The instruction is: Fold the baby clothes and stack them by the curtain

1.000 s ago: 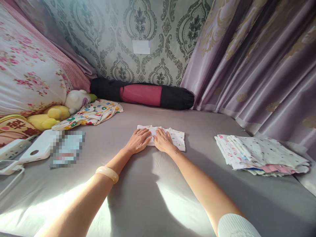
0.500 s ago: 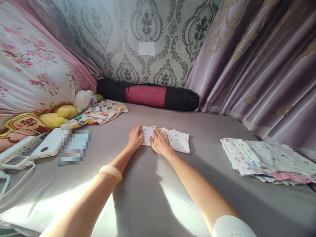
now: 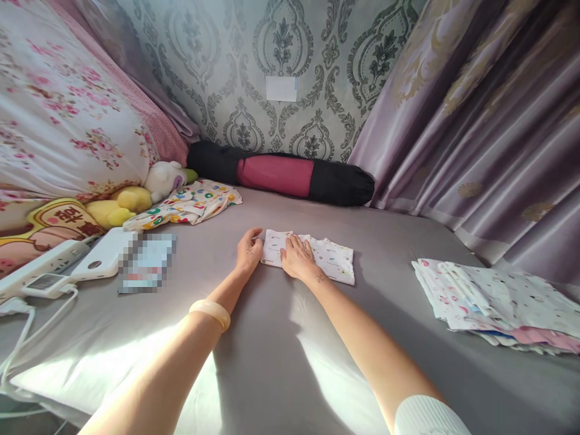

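A small white garment with a tiny scattered print lies folded into a flat strip on the grey bed sheet. My right hand rests flat on its middle, fingers stretched out. At the strip's left end is my left hand, turned on its side with the fingers loosely bent and the thumb apart from them. It holds nothing that I can see. A pale bangle sits on my left forearm.
Folded clothes are stacked at the right. A colourful printed garment lies back left near plush toys. A power strip, white device and blurred packet lie left. Against the wall is a black-and-red bolster bag.
My left hand has lifted off the garment's left end and turned onto its side. My right hand stays flat on the garment. The whole view has shifted slightly.
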{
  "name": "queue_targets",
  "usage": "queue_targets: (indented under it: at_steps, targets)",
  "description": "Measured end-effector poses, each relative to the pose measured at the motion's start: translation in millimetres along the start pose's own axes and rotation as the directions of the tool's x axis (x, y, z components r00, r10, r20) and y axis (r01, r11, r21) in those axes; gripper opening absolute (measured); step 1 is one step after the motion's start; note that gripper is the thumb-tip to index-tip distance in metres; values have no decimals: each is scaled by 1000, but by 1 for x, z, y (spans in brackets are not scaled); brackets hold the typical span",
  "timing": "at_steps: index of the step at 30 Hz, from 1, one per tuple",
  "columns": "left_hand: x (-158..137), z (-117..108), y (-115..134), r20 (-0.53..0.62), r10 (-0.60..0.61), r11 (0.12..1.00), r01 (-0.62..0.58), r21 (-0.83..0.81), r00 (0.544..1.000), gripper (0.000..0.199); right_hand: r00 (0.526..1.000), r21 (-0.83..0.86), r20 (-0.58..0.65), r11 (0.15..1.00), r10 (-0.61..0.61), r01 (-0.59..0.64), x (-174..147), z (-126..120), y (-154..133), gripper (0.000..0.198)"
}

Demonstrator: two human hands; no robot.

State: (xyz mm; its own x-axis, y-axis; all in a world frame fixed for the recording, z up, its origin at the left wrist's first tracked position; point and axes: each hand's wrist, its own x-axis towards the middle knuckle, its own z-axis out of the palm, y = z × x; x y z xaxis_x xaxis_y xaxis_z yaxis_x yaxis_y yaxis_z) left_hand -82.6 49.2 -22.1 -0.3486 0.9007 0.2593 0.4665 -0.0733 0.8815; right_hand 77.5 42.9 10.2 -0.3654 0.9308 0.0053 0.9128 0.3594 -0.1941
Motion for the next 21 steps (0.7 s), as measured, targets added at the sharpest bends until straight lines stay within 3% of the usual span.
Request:
queue_targets:
  at_steps: [5, 12, 21]
  targets:
    - [1, 2, -6, -55, -19, 981, 8, -194, 998, 35, 999, 26, -36, 999, -28, 29, 8, 4, -15, 58]
    - [3, 1, -3, -78, -151, 874, 97, -475, 985, 30, 994, 8, -99, 999, -44, 45, 10, 18, -17, 61]
    - [2, -4, 8, -54, -219, 817, 153, -556, 974, 27, 995, 13, -97, 999, -28, 29, 12, 20, -18, 59]
